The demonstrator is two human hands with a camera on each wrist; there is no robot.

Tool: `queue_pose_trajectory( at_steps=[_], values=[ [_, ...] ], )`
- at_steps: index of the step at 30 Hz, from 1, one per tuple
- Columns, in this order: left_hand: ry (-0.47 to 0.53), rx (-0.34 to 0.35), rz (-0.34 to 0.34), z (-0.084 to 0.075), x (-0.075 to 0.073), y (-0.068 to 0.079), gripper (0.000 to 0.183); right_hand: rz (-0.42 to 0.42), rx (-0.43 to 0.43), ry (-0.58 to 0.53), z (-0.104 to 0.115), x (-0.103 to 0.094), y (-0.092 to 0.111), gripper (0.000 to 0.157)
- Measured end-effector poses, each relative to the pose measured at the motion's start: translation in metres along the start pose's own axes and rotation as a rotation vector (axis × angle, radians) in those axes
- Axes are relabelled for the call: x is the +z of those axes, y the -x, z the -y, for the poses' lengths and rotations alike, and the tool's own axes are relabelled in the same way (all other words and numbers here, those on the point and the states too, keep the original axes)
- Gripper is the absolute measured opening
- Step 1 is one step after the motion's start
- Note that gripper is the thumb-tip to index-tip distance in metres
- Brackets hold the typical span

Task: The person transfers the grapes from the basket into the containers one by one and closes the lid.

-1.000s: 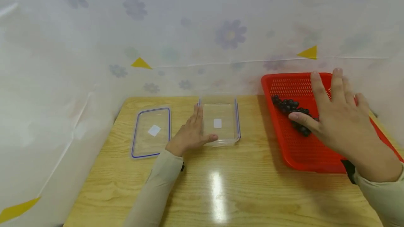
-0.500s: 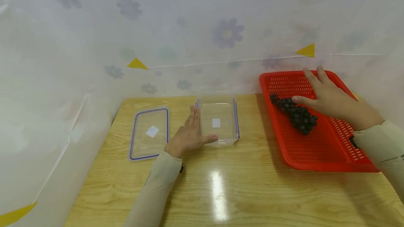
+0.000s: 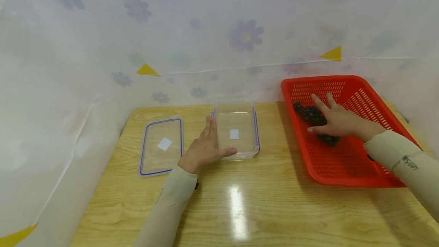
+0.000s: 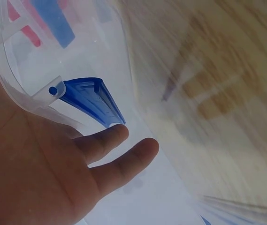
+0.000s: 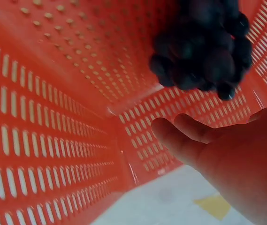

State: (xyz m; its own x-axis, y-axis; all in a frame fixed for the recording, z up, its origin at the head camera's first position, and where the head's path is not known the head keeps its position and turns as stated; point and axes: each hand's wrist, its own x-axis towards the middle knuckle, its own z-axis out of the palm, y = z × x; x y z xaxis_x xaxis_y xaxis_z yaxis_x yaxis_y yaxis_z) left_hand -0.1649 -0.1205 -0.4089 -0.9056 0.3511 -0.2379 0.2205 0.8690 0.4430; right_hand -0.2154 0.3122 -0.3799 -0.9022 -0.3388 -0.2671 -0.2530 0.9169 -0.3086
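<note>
A clear plastic food container [image 3: 238,125] with blue side clips stands on the wooden table, a white label inside its base. My left hand [image 3: 202,146] rests against its left side, fingers straight, thumb lying over the near rim. In the left wrist view the palm is beside the rim and a blue clip [image 4: 93,98]. A bunch of dark grapes [image 3: 310,114] lies in the red plastic basket [image 3: 346,181]. Over the grapes my right hand [image 3: 337,121] reaches with fingers and thumb spread, hiding part of them. The right wrist view shows the grapes [image 5: 203,51] beside the fingers.
Left of the container, a clear lid [image 3: 161,146] with a blue seal and a white label lies flat on the table [image 3: 212,209]. White flowered sheeting [image 3: 205,41] with yellow tape pieces closes off the back and left side. The basket's slatted walls rise around the right hand.
My right hand has moved left and down from over the basket's right part to the grapes. The left hand stays at the container. The view has shifted slightly.
</note>
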Motion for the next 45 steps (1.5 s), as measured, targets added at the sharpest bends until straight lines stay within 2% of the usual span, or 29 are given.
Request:
queue_pose_trajectory(
  at_steps=[11, 18, 29, 41, 45],
  values=[
    [0.02, 0.004, 0.0, 0.0, 0.0, 0.0, 0.126, 0.052, -0.029, 0.03, -0.011, 0.013, 0.0, 0.123],
    [0.048, -0.002, -0.006, 0.001, 0.001, 0.0, 0.124, 0.066, -0.025, -0.024, -0.018, 0.024, -0.003, 0.122],
    [0.071, -0.003, -0.013, 0.001, 0.003, -0.001, 0.124, 0.02, -0.051, -0.031, -0.024, 0.032, -0.009, 0.127],
    [0.043, 0.006, -0.012, 0.001, 0.006, -0.004, 0.125, 0.009, -0.058, -0.07, -0.034, 0.027, -0.014, 0.107],
    [0.053, 0.01, -0.016, 0.0, 0.005, -0.004, 0.125, -0.004, -0.05, -0.031, -0.034, 0.025, -0.015, 0.104]
  ],
)
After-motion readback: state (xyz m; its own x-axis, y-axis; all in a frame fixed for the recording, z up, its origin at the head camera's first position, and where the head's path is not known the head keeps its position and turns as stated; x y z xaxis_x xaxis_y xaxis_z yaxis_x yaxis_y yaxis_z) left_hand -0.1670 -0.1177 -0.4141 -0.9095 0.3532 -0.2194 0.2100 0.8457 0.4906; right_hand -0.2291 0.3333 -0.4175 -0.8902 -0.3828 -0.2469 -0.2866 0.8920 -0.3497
